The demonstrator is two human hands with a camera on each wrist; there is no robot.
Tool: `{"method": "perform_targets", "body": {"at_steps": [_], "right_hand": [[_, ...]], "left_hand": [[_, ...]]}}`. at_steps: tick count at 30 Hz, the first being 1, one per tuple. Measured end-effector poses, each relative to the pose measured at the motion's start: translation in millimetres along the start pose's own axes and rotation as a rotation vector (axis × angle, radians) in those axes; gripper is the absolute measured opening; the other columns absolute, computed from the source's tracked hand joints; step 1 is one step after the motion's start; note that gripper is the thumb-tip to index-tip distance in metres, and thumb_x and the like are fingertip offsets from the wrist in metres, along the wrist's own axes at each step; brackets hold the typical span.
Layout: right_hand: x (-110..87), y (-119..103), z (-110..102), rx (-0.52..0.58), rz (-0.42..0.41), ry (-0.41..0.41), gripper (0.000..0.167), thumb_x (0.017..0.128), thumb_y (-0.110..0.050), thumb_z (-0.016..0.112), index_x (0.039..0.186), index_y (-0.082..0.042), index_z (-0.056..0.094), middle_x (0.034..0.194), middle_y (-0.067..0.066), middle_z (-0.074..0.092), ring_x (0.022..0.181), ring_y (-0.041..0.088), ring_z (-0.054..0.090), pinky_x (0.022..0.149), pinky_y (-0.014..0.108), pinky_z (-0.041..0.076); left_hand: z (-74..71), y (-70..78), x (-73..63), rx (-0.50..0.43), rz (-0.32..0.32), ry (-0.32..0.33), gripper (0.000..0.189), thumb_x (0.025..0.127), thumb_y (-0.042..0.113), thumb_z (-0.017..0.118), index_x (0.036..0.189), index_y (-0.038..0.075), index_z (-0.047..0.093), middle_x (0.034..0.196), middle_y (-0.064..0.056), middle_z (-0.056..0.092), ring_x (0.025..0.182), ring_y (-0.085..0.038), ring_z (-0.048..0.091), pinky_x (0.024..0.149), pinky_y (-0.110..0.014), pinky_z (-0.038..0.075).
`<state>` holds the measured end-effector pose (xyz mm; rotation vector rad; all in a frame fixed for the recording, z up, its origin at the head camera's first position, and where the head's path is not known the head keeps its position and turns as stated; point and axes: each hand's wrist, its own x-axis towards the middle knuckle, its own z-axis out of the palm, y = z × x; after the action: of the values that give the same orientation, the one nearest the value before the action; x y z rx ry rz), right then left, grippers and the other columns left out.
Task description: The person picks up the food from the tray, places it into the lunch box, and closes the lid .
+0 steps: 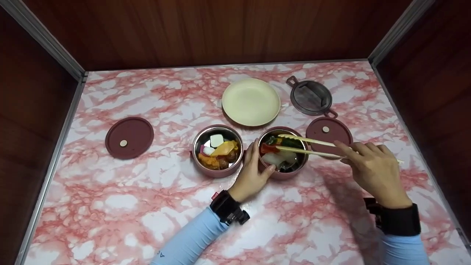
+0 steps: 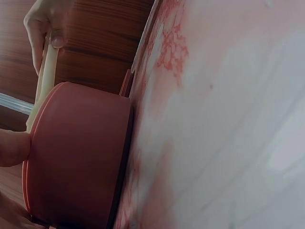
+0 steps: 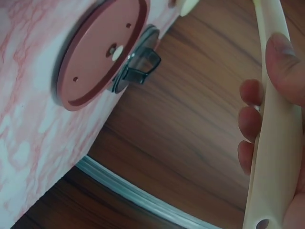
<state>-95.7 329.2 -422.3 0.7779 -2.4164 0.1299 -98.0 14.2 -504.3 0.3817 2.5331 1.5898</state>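
Tongs (image 3: 280, 138) gripped by right fingers (image 3: 250, 123); tips inside pot (image 2: 81, 157) (over food pieces (image 1: 274, 159)); left fingers (image 1: 253, 151) holding pot's side.

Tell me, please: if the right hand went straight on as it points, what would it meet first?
Probably the red food in the right pot: the tongs lead the right hand, their tips over or against it; depth is unclear.
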Motion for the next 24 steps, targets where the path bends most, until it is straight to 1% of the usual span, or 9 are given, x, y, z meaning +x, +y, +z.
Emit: {"method": "perform_targets", "body": {"at_steps": [4, 9, 11, 14, 18, 22, 24], "right_hand": [[-4.2, 5.5, -3.2, 0.024, 0.049, 0.013, 0.044, 0.085, -0.016, 0.070, 0.129, -0.014, 0.068, 0.089, 0.015, 0.063, 0.075, 0.037, 0.060, 0.063, 0.050, 0.044], [-7.9, 14.2, -4.2, 0.060, 0.119, 0.019, 0.047, 0.084, -0.012, 0.073, 0.131, -0.015, 0.067, 0.091, 0.015, 0.065, 0.078, 0.037, 0.060, 0.064, 0.051, 0.044], [-8.1, 17.5, -3.2, 0.071, 0.147, 0.020, 0.049, 0.082, -0.011, 0.075, 0.130, -0.015, 0.067, 0.090, 0.014, 0.065, 0.077, 0.037, 0.059, 0.062, 0.051, 0.043], [-6.3, 21.3, 0.5, 0.099, 0.191, 0.035, 0.053, 0.077, -0.008, 0.080, 0.128, -0.016, 0.069, 0.089, 0.014, 0.065, 0.073, 0.037, 0.058, 0.060, 0.053, 0.041], [1.9, 25.7, 5.9, 0.134, 0.228, 0.025, 0.055, 0.074, -0.005, 0.083, 0.126, -0.015, 0.070, 0.088, 0.012, 0.065, 0.068, 0.036, 0.056, 0.059, 0.054, 0.039], [18.0, 31.7, 12.9, 0.166, 0.240, -0.037, 0.052, 0.076, -0.005, 0.082, 0.126, -0.013, 0.069, 0.087, 0.011, 0.065, 0.066, 0.034, 0.055, 0.059, 0.051, 0.041], [28.5, 35.1, 18.7, 0.195, 0.243, -0.069, 0.052, 0.077, -0.003, 0.081, 0.127, -0.013, 0.069, 0.086, 0.011, 0.064, 0.067, 0.033, 0.056, 0.058, 0.050, 0.042]], "left_hand": [[0.6, -0.8, 0.1, 0.001, 0.003, 0.001, 0.092, 0.098, 0.035, 0.062, 0.159, 0.007, -0.001, 0.162, -0.026, 0.004, 0.144, -0.049, 0.012, 0.110, -0.059, 0.031], [0.5, -0.9, 0.2, -0.009, -0.003, 0.000, 0.093, 0.097, 0.033, 0.063, 0.159, 0.008, -0.002, 0.162, -0.025, 0.003, 0.143, -0.049, 0.016, 0.109, -0.058, 0.033], [0.1, -0.8, 0.1, -0.014, -0.009, -0.003, 0.094, 0.097, 0.032, 0.064, 0.159, 0.008, -0.002, 0.162, -0.025, 0.002, 0.143, -0.049, 0.018, 0.109, -0.058, 0.033], [0.0, -1.1, 0.0, -0.014, -0.017, -0.011, 0.093, 0.097, 0.033, 0.063, 0.159, 0.008, -0.002, 0.162, -0.024, 0.001, 0.142, -0.049, 0.019, 0.108, -0.058, 0.034], [-0.1, -0.9, -0.4, -0.008, -0.003, -0.008, 0.092, 0.098, 0.033, 0.062, 0.159, 0.006, -0.001, 0.162, -0.025, 0.002, 0.142, -0.051, 0.015, 0.110, -0.058, 0.032], [-0.1, -1.6, -0.5, 0.001, 0.023, 0.004, 0.091, 0.098, 0.033, 0.062, 0.158, 0.004, 0.000, 0.161, -0.027, 0.005, 0.143, -0.053, 0.008, 0.113, -0.057, 0.027], [0.2, -2.1, -0.4, 0.001, 0.026, 0.005, 0.092, 0.098, 0.034, 0.062, 0.158, 0.004, 0.000, 0.161, -0.028, 0.005, 0.143, -0.051, 0.011, 0.112, -0.056, 0.029]]}}
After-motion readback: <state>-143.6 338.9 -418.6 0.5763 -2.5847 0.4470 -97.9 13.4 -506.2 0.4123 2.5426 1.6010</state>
